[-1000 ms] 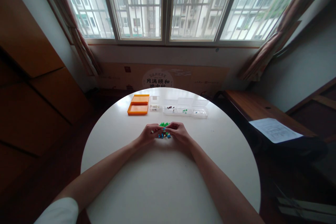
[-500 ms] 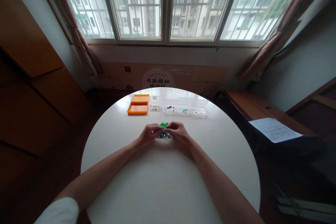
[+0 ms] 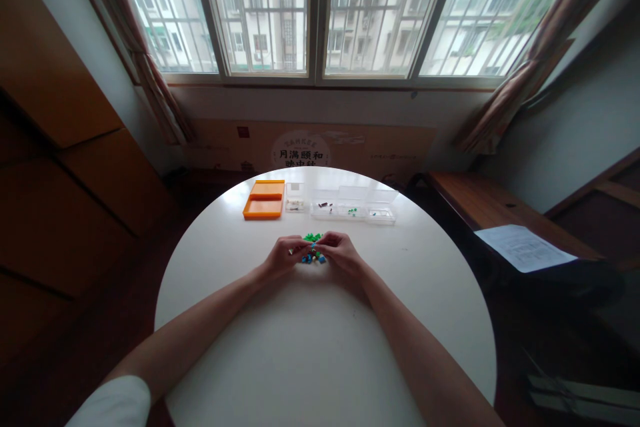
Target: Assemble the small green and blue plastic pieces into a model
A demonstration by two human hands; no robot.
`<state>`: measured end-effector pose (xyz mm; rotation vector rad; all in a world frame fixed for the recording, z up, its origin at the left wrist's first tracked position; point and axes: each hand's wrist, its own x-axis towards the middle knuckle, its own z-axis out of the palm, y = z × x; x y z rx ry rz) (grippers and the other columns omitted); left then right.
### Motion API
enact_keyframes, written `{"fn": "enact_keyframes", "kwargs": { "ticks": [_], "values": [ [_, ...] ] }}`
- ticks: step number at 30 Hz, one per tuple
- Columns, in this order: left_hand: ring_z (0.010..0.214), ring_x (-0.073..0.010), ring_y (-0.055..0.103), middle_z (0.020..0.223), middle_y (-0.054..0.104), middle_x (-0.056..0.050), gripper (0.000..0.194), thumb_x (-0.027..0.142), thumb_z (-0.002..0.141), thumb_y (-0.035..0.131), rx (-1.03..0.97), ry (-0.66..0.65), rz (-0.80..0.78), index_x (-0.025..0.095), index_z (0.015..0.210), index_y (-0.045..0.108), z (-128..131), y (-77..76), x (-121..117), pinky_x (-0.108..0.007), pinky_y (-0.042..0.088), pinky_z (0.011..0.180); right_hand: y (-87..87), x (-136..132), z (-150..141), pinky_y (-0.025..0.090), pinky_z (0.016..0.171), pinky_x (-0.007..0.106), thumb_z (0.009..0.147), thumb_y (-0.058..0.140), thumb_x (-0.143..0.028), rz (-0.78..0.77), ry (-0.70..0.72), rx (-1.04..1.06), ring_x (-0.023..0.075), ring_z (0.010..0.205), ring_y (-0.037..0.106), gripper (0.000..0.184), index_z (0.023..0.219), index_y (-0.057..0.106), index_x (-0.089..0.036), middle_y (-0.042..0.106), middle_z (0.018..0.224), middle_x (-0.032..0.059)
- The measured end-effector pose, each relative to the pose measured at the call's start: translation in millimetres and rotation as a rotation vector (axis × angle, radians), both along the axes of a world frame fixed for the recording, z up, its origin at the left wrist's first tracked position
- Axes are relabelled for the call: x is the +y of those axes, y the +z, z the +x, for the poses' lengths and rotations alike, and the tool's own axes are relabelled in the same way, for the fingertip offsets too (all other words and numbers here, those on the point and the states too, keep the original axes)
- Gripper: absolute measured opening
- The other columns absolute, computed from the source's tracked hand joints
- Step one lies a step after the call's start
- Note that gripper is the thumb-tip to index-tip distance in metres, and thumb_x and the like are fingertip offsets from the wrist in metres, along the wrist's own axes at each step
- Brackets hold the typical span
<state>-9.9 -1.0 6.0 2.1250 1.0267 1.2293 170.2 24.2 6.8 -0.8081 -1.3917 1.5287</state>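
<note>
My left hand (image 3: 288,252) and my right hand (image 3: 338,250) meet over the middle of the white table. Both are closed in a pinch, fingertips nearly touching around a tiny blue piece (image 3: 313,245). It looks like a small building brick, though its exact shape is too small to make out. Behind and between the hands lies a heap of small green pieces (image 3: 313,237). Nearer to me, under the fingers, are several blue pieces (image 3: 321,259) mixed with a few pale and dark ones. The fingers partly hide this pile.
Farther back on the white table (image 3: 300,347) stand an open orange tray (image 3: 263,216), a small clear box (image 3: 295,188) with pale pieces, and a row of clear lidded boxes (image 3: 354,219) holding dark, green and blue bits. A paper sheet (image 3: 523,247) lies to the right, off the table.
Both hands stay in the same place, with only a slight shift at the fingertips around the blue piece. The trays and boxes have not moved.
</note>
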Motion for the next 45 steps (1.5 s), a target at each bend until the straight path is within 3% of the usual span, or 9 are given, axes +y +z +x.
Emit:
{"fn": "enact_keyframes", "kwargs": {
  "ticks": [11,19,31,45],
  "values": [
    [0.050,-0.0070,0.046,0.056,0.055,-0.001,0.025,0.033,0.081,0.058,0.001,0.022,0.045,0.011,0.081,0.070,1.6,4.3,-2.0,-0.017,0.038,0.050,-1.3,0.5,2.0,0.045,0.055,0.025,0.056,0.077,-0.034,0.045,0.025,-0.057,0.0124,0.058,0.058,0.028,0.070,0.066,-0.013,0.066,0.065,0.0030],
    [0.052,-0.0078,0.047,0.059,0.057,-0.002,0.027,0.035,0.081,0.057,0.000,0.023,0.019,0.012,0.083,0.070,0.6,0.4,-0.9,-0.018,0.038,0.051,-2.2,1.7,0.6,0.044,0.053,0.024,0.052,0.079,-0.037,0.010,0.005,-0.038,0.0116,0.054,0.057,0.030,0.064,0.064,-0.014,0.065,0.062,0.0015],
    [0.054,-0.0087,0.049,0.063,0.061,-0.004,0.028,0.035,0.082,0.056,0.017,0.027,-0.019,0.011,0.085,0.070,-1.0,-3.4,2.1,-0.019,0.039,0.053,-1.9,2.0,0.4,0.043,0.053,0.023,0.058,0.076,-0.034,0.032,0.013,-0.040,0.0107,0.054,0.056,0.025,0.069,0.067,-0.014,0.065,0.063,0.0015],
    [0.053,-0.0077,0.048,0.061,0.058,-0.002,0.025,0.033,0.081,0.058,0.004,0.008,-0.006,0.012,0.086,0.070,-0.3,-2.8,1.7,-0.018,0.039,0.052,-0.8,1.0,1.1,0.044,0.055,0.023,0.056,0.078,-0.033,0.007,0.040,-0.027,0.0113,0.057,0.058,0.026,0.069,0.065,-0.013,0.066,0.065,0.0015]
  ]
}}
